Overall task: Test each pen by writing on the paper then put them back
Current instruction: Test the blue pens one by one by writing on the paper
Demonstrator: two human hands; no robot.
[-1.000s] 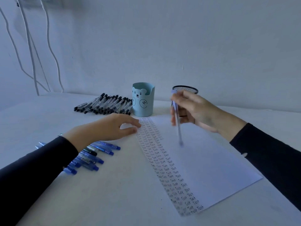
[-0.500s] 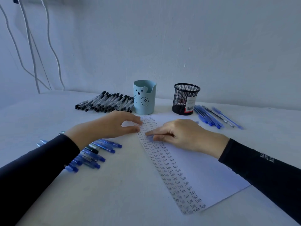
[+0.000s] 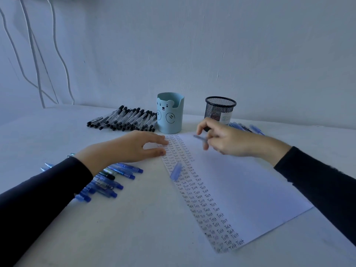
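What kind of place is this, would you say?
Likely a desk or work table against a plain wall: a blue bear pen cup and black mesh cup stand on it, beside rows of black-capped pens and a paper covered in handwritten "Test".

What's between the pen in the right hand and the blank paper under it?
Nothing visible. The right hand holds the blue pen over the white paper sheet. A loose blue cap lies aside on the written columns, and the left hand presses the sheet's corner.
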